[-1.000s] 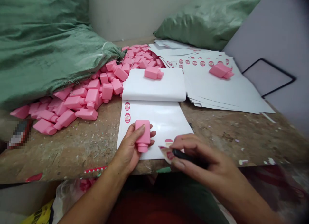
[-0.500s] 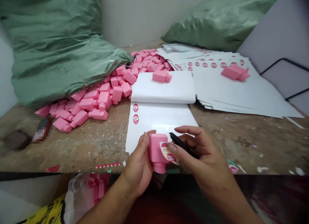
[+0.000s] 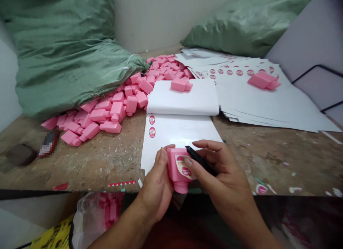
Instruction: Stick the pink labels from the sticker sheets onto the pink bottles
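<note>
**Left hand:** we find the left hand (image 3: 157, 186) clamped around a pink plastic bottle (image 3: 178, 170), neck pointing down.
**Right hand:** we find the right hand (image 3: 222, 174) with its fingers (image 3: 211, 146) closed on a slim black tool (image 3: 199, 160), one fingertip against the bottle.
**Item position:** held above the near end of a white backing sheet (image 3: 182, 133), at the edge of the scarred workbench (image 3: 294, 163).
**Done:** one printed label (image 3: 184, 167) sits on the bottle's face; we cannot tell whether it is fully smoothed.
**Left:** two round labels (image 3: 152, 119) remain on the sheet. A heap of pink bottles (image 3: 107, 116) shows no labels that we can see.
**Other:** printed sheets (image 3: 268, 106) lie right; a green woven sack (image 3: 61, 59) lies behind the heap.
</note>
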Tool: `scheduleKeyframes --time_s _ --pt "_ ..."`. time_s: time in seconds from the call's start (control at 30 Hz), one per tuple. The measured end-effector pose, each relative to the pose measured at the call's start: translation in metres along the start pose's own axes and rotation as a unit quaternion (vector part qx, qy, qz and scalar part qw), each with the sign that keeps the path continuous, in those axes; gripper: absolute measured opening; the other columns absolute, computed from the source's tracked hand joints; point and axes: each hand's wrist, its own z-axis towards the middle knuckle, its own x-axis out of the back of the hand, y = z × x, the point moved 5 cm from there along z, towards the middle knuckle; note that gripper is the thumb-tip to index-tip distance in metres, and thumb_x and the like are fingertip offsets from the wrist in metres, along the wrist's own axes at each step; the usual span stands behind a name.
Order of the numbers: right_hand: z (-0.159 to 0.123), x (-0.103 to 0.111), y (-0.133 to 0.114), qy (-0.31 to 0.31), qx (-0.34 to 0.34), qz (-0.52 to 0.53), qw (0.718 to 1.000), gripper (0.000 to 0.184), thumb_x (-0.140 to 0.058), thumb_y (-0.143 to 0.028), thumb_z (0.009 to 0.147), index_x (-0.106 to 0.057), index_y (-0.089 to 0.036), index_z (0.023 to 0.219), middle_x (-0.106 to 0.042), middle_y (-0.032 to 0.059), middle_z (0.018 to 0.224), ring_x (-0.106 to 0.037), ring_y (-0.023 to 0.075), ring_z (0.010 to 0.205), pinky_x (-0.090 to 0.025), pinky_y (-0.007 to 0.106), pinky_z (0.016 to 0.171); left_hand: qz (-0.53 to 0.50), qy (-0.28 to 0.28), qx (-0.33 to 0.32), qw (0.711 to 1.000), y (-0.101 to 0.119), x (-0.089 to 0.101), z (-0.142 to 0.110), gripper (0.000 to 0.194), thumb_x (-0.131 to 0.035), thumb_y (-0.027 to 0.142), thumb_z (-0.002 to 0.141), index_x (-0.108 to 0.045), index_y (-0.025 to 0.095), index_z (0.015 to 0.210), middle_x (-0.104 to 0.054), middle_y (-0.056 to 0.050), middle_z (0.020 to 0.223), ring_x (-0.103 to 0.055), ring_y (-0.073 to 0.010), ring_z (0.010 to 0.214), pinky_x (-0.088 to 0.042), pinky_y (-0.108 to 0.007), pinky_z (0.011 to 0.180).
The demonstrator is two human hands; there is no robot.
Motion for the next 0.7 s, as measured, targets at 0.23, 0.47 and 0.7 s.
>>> scheduleKeyframes --time_s 0.23,0.47,0.7 --pt "0.0003 -0.0004 0.0036 0.005 -0.009 0.008 1.000 0.025 -0.071 -0.032 0.080 -0.059 -0.028 0.102 -0.065 -0.0036 0.074 -0.062 0.0165 0.068 -0.052 0.029 0.060 0.029 -0.009 -0.023 0.999 0.0005 0.0017 -0.0006 0.029 -0.049 0.042 0.097 -0.061 0.019 0.110 -0.064 -0.007 0.108 -0.059 -0.0211 0.109 -0.045 -0.036 0.102" --pt "-0.0004 -0.0020 0.0071 0.008 -0.015 -0.004 1.000 0.027 -0.071 -0.034 0.080 -0.059 -0.028 0.103 -0.066 -0.0033 0.075 -0.062 0.0163 0.067 -0.049 0.027 0.058 0.067 -0.005 -0.025 0.997 0.0016 0.0005 0.0005 0.029 -0.044 0.040 0.100 -0.057 0.018 0.112 -0.065 -0.008 0.110 -0.059 -0.0218 0.111 -0.044 -0.037 0.100" --pt "0.0004 -0.0020 0.0083 0.012 -0.013 -0.016 1.000 0.026 -0.070 -0.034 0.080 -0.059 -0.027 0.103 -0.067 -0.0027 0.077 -0.062 0.0171 0.070 -0.050 0.030 0.063 0.080 -0.013 -0.029 0.996 0.0009 0.0011 0.0010 0.028 -0.046 0.041 0.099 -0.054 0.019 0.115 -0.065 -0.008 0.111 -0.060 -0.0214 0.109 -0.044 -0.037 0.099"
